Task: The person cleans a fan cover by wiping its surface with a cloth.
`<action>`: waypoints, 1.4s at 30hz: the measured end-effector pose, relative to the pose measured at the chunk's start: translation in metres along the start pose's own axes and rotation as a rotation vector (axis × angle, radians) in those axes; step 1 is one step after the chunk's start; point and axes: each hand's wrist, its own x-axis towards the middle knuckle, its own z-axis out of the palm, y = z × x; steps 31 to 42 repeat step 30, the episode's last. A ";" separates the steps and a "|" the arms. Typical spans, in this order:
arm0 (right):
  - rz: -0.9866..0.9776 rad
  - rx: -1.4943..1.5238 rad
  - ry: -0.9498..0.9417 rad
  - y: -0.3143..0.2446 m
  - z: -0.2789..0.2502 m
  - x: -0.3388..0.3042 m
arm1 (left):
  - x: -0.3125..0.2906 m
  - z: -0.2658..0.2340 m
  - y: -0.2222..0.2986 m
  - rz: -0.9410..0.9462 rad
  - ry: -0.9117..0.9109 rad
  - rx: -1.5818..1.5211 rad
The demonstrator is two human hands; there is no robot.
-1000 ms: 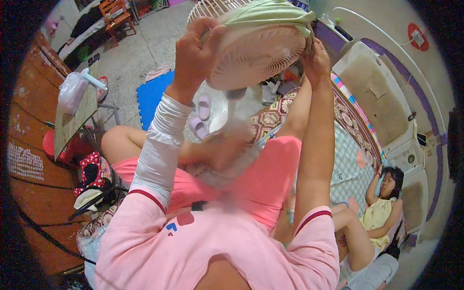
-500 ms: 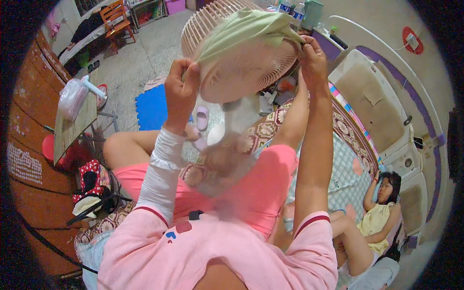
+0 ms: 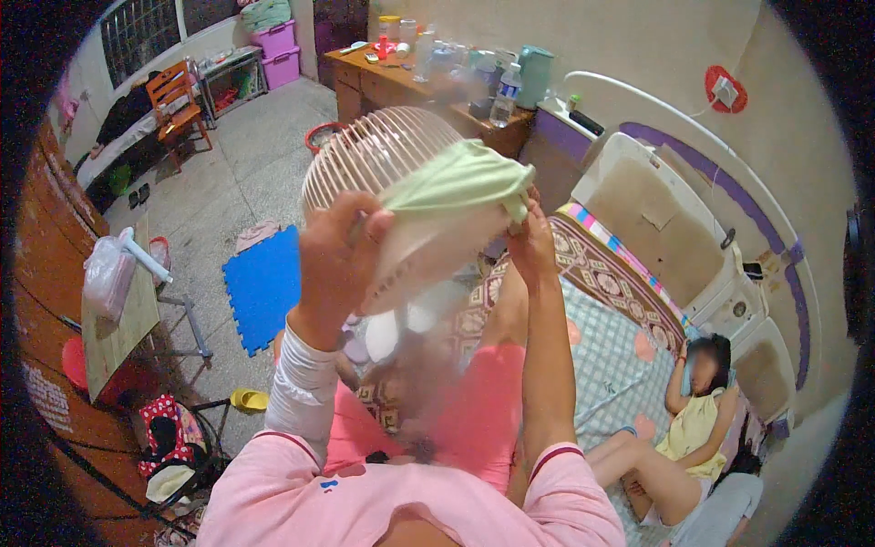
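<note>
A pale pink fan guard (image 3: 387, 146), with ribs round its side, is held up in front of me above my lap. Across its upper edge lies a light green cloth (image 3: 460, 180), stretched between my two hands. My left hand (image 3: 342, 260), above a white sleeve, is closed on the cloth's left end, near the guard's rim. At the other side my right hand (image 3: 533, 239) grips the cloth's right end, its fingers partly hidden behind the folds. The lower part of the fan is blurred, and its stand cannot be made out.
To the right, a person in a yellow top lies on the checked bed sheet (image 3: 606, 351) by the white headboard (image 3: 661, 187). A wooden desk (image 3: 355, 77) with bottles stands ahead. A blue foam mat (image 3: 264, 287) and a small folding table (image 3: 128, 342) are at left.
The view has tipped up, showing more of the desk. The fan guard and both hands sit lower in the picture. Cloth still spans the guard, and both hands keep hold of it.
</note>
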 end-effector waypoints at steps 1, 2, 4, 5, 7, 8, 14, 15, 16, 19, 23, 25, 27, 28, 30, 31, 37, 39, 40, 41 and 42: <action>0.055 0.006 -0.072 -0.002 0.001 -0.003 | 0.002 -0.002 0.001 0.033 -0.043 0.021; 0.059 0.004 -0.080 -0.004 0.004 -0.005 | 0.002 -0.003 0.002 0.063 -0.086 0.044; 0.040 -0.035 -0.078 -0.003 0.014 -0.008 | -0.002 -0.003 0.002 -0.004 -0.071 0.007; 0.039 0.042 -0.076 -0.001 0.017 -0.008 | -0.001 -0.004 0.004 0.136 -0.045 0.036; 0.012 0.009 -0.066 0.000 0.021 -0.010 | 0.001 -0.006 0.009 0.248 -0.009 0.064; -0.029 -0.025 -0.046 0.000 0.021 -0.010 | 0.001 -0.007 0.008 0.233 -0.005 0.078; 0.009 0.074 0.145 0.009 0.030 -0.009 | 0.006 -0.007 0.004 0.224 -0.023 0.065; 0.000 0.062 0.157 0.007 0.033 -0.008 | 0.007 -0.006 0.003 0.254 -0.005 0.063; -0.012 0.051 0.172 0.004 0.036 -0.007 | 0.006 -0.006 0.003 0.256 -0.005 0.065; -0.036 -0.058 0.228 0.007 0.038 -0.011 | 0.003 -0.004 0.001 0.284 -0.001 0.102; -0.063 -0.167 0.187 0.009 0.033 -0.016 | -0.006 -0.010 0.001 0.077 -0.074 0.092; -0.027 -0.241 0.125 0.000 0.035 -0.022 | -0.006 -0.019 0.011 -0.073 -0.102 0.036; 0.005 -0.374 0.074 -0.017 0.030 -0.020 | 0.000 -0.034 0.018 -0.039 -0.193 0.099; -0.037 -0.537 0.033 -0.024 0.023 -0.015 | 0.004 -0.035 0.019 0.005 -0.207 0.136; -0.320 -0.725 -0.055 -0.050 0.034 -0.007 | 0.009 -0.044 0.022 0.021 -0.261 0.270; -0.320 -0.725 -0.055 -0.050 0.034 -0.007 | 0.009 -0.044 0.022 0.021 -0.261 0.270; -0.320 -0.725 -0.055 -0.050 0.034 -0.007 | 0.009 -0.044 0.022 0.021 -0.261 0.270; -0.320 -0.725 -0.055 -0.050 0.034 -0.007 | 0.009 -0.044 0.022 0.021 -0.261 0.270; -0.320 -0.725 -0.055 -0.050 0.034 -0.007 | 0.009 -0.044 0.022 0.021 -0.261 0.270; -0.320 -0.725 -0.055 -0.050 0.034 -0.007 | 0.009 -0.044 0.022 0.021 -0.261 0.270; -0.320 -0.725 -0.055 -0.050 0.034 -0.007 | 0.009 -0.044 0.022 0.021 -0.261 0.270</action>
